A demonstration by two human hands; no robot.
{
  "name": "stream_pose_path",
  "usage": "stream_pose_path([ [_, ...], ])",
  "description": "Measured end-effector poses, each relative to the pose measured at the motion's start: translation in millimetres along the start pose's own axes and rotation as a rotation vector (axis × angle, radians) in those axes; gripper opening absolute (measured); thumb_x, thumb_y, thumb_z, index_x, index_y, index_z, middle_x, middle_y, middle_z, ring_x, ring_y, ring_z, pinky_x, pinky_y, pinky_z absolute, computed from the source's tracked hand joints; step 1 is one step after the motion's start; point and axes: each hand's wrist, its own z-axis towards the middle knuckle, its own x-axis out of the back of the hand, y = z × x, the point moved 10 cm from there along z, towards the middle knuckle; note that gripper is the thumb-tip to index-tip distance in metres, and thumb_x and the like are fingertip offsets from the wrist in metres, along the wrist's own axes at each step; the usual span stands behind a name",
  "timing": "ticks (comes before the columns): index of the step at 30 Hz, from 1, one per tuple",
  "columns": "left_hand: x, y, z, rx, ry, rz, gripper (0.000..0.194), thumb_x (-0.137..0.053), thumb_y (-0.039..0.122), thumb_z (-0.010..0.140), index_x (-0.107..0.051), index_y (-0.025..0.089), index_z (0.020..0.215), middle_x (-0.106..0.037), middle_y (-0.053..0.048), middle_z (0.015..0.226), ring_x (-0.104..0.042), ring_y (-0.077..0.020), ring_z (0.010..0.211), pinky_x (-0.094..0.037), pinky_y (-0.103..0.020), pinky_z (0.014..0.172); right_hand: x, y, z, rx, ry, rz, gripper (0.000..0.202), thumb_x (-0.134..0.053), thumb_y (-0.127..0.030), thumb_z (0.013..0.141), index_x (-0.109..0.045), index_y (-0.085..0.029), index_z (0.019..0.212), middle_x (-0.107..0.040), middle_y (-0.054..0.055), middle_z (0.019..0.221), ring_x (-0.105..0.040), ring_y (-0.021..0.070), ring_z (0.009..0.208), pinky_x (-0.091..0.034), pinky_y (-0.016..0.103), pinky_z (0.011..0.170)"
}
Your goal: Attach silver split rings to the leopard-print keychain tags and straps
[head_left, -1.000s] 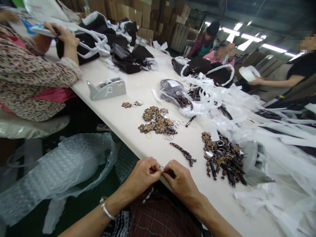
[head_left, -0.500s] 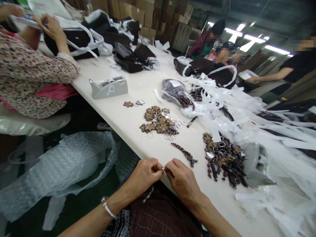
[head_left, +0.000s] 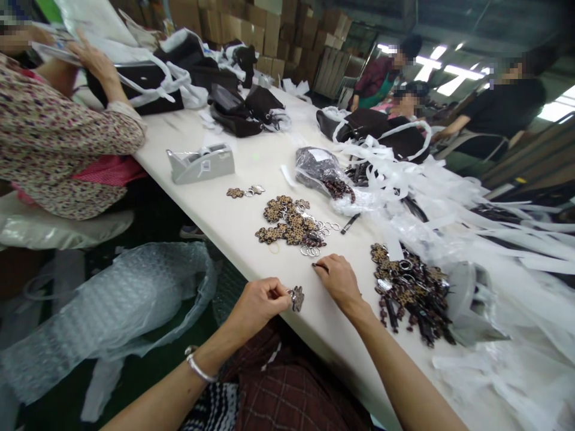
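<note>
My left hand (head_left: pixel 263 302) is closed in a pinch at the table's near edge. From its fingertips hangs a flower charm (head_left: pixel 297 299) on a metal ring, the ring mostly hidden by the fingers. My right hand (head_left: pixel 339 281) lies over the tabletop with its fingers closed on a dark beaded strand (head_left: pixel 318 265); only one end of the strand shows. Beyond both hands is a pile of leopard-print flower charms (head_left: pixel 291 224) with loose split rings (head_left: pixel 330 227). To the right lies a heap of charms joined with beaded strands (head_left: pixel 415 293).
A grey tape dispenser (head_left: pixel 202 164) stands near the left table edge, and another dispenser (head_left: pixel 471 299) at the right. White strips (head_left: pixel 395 173), plastic bags and dark handbags (head_left: pixel 247 108) cover the back. A co-worker's sleeve (head_left: pixel 81 131) is at left. Bubble wrap (head_left: pixel 112 317) hangs below.
My hands were together at a ring and have parted. The right hand has moved forward onto the beaded strand on the table. A flower charm now shows at my left fingertips.
</note>
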Motion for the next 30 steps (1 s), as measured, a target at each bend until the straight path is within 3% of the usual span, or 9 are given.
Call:
stream_pose_path([
  [6, 5.4, -1.6, 3.4, -0.008, 0.037, -0.024, 0.01, -0.064, 0.022, 0.074, -0.065, 0.015, 0.068, -0.072, -0.003, 0.075, -0.063, -0.0158, 0.071, -0.046, -0.025, 0.069, 9.8, -13.0, -25.4, 0.06, -0.006, 0.191, 0.018, -0.05, -0.021, 0.093, -0.067, -0.019, 0.098, -0.07, 0.006, 0.096, -0.063, 0.02, 0.09, -0.047, 0.032, 0.083],
  [10, 0.5, -0.2, 5.6, 0.005, 0.023, -0.027, 0.009, -0.064, 0.021, 0.075, -0.067, 0.014, 0.07, -0.071, -0.003, 0.073, -0.061, -0.0148, 0.068, -0.046, -0.024, 0.068, 16.9, -39.7, -52.8, -0.011, -0.135, 0.574, 0.016, -0.05, -0.024, 0.094, -0.064, -0.021, 0.1, -0.07, 0.0, 0.083, -0.063, 0.0138, 0.069, -0.048, 0.024, 0.065],
  [12, -3.6, 0.8, 6.4, 0.005, 0.011, -0.031, 0.01, -0.064, 0.022, 0.075, -0.067, 0.014, 0.071, -0.07, -0.003, 0.072, -0.06, -0.0146, 0.067, -0.045, -0.024, 0.067, 18.0, -56.7, -63.4, -0.036, -0.197, 0.64, 0.014, -0.05, -0.021, 0.092, -0.064, -0.022, 0.097, -0.068, -0.002, 0.076, -0.06, 0.0119, 0.062, -0.045, 0.022, 0.058],
  [16, -9.5, 0.8, 6.6, -0.015, 0.006, -0.03, 0.013, -0.064, 0.025, 0.076, -0.067, 0.014, 0.071, -0.069, -0.003, 0.07, -0.059, -0.0142, 0.065, -0.044, -0.023, 0.063, 22.2, -75.9, -69.7, -0.012, -0.173, 0.588, 0.013, -0.053, -0.014, 0.087, -0.065, -0.021, 0.089, -0.067, -0.003, 0.073, -0.056, 0.011, 0.062, -0.041, 0.021, 0.059],
  [25, -12.9, -0.6, 2.4, -0.016, -0.022, -0.024, 0.012, -0.062, 0.022, 0.076, -0.068, 0.013, 0.071, -0.068, -0.002, 0.069, -0.058, -0.0141, 0.066, -0.044, -0.022, 0.065, 25.2, -78.0, -67.6, 0.054, -0.103, 0.423, 0.013, -0.057, -0.015, 0.085, -0.068, -0.022, 0.084, -0.072, -0.001, 0.082, -0.064, 0.0143, 0.073, -0.044, 0.023, 0.067],
  [27, -12.2, 4.9, 0.6, -0.029, -0.014, 0.019, 0.013, -0.061, 0.022, 0.076, -0.068, 0.013, 0.071, -0.068, -0.002, 0.069, -0.058, -0.0143, 0.066, -0.043, -0.022, 0.065, 28.2, -76.0, -69.1, 0.042, -0.068, 0.408, 0.012, -0.059, -0.016, 0.084, -0.068, -0.023, 0.088, -0.073, 0.0, 0.085, -0.066, 0.0157, 0.076, -0.045, 0.024, 0.07],
  [30, -11.5, 16.0, -2.5, -0.055, 0.01, 0.097, 0.013, -0.06, 0.021, 0.076, -0.068, 0.014, 0.07, -0.067, 0.0, 0.067, -0.056, -0.0139, 0.065, -0.041, -0.021, 0.062, 31.0, -69.7, -72.4, 0.019, -0.008, 0.422, 0.028, -0.059, -0.016, 0.083, -0.063, -0.023, 0.11, -0.073, 0.002, 0.093, -0.067, 0.0171, 0.08, -0.047, 0.025, 0.073],
])
